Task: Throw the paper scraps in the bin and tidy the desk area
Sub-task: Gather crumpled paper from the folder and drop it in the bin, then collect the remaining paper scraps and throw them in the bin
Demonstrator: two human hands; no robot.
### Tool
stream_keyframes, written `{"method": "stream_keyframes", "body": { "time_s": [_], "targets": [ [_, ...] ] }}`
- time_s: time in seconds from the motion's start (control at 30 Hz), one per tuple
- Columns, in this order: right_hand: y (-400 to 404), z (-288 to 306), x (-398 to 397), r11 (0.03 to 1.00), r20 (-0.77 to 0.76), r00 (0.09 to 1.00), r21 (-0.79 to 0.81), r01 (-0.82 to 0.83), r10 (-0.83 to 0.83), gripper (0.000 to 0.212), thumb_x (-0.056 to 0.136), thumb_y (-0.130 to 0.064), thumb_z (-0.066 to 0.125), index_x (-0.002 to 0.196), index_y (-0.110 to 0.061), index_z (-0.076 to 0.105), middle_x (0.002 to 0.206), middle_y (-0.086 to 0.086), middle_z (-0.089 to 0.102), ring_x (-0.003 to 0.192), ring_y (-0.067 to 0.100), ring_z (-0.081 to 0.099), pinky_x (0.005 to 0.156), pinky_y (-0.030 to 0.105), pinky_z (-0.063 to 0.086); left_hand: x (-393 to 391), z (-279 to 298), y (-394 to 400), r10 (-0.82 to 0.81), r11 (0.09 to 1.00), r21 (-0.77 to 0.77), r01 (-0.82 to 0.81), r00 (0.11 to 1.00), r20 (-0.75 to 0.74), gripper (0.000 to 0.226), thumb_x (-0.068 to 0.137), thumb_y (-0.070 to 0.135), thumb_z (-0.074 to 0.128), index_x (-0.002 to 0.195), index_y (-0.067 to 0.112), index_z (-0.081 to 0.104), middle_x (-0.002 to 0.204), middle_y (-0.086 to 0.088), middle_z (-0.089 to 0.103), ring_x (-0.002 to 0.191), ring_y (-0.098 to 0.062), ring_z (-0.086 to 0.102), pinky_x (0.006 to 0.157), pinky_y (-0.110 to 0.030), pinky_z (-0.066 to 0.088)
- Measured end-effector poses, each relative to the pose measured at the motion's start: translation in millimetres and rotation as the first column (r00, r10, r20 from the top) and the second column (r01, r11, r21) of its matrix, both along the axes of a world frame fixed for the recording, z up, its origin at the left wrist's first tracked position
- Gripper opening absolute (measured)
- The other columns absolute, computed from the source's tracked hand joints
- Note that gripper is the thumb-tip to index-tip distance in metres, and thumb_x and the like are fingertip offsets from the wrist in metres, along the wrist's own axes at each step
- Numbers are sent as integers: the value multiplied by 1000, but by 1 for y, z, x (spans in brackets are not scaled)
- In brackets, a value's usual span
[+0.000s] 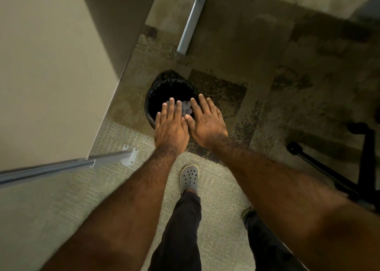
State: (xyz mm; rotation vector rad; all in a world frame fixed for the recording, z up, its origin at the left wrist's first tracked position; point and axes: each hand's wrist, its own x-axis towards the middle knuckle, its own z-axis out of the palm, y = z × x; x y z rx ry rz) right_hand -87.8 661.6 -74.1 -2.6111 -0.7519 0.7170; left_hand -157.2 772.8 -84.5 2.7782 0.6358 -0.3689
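- I see the left hand [171, 126] flat and spread, palm down, fingers straight, gripping nothing, poised over the near rim of the bin [150, 100].
- My right hand [207, 124] is likewise flat and unclenched, fingers splayed, nothing in it; its thumb lies just beside the left hand's edge, touching or nearly so.
- The bin is round and dark, lined with a glossy, crinkled black bag whose folds bunch up over the rim; it stands on the floor near the base of a panel.
- Inside the bin, between my two sets of fingers, I make out the paper scraps [187, 108]: a pale, crumpled, bluish-white clump, too blurred for me to count pieces.
- The carpet [226, 188] under me is a pale, ribbed weave; farther out it turns to mottled squares, some dark and speckled.
- At left a smooth beige partition [51, 75] rises, edged at the bottom with a grey metal rail [61, 167] that ends in a small light bracket.
- A grey metal post [190, 27] slants down to the floor beyond the bin.
- Below my arms a grey perforated clog [189, 178] and dark trouser legs show.
- At right, the black legs of a chair base [329, 168] fan out over the carpet.
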Motion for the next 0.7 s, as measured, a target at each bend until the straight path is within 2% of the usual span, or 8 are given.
{"method": "stream_keyframes", "body": {
  "time_s": [0.23,0.43,0.7],
  "targets": [
    [-68,101,-10,997,35,997,36,73,-74,65,100,-55,19,153,-18,21,164,8,14,151,25,10,121,45,11,-3,97,-69,-68,997,-37,69,997,26,56,102,33,17,154,14,9,163,-3,4,150,-20,-1,122,-40,1],
    [-146,170,-8,974,77,971,31,223,-225,63,101,-52,20,153,-17,23,163,9,18,150,25,13,121,44,12,21,171,-134,-214,972,-78,221,973,88,54,103,32,22,153,12,15,163,-3,11,150,-19,5,122,-40,3],
    [-293,233,-19,868,148,857,36,495,-494,65,100,-55,23,152,-16,27,161,9,23,149,25,17,120,44,13,56,240,-252,-461,883,-39,468,879,127,55,103,34,22,153,13,16,163,-3,11,149,-19,7,120,-40,2]
  ]
}}
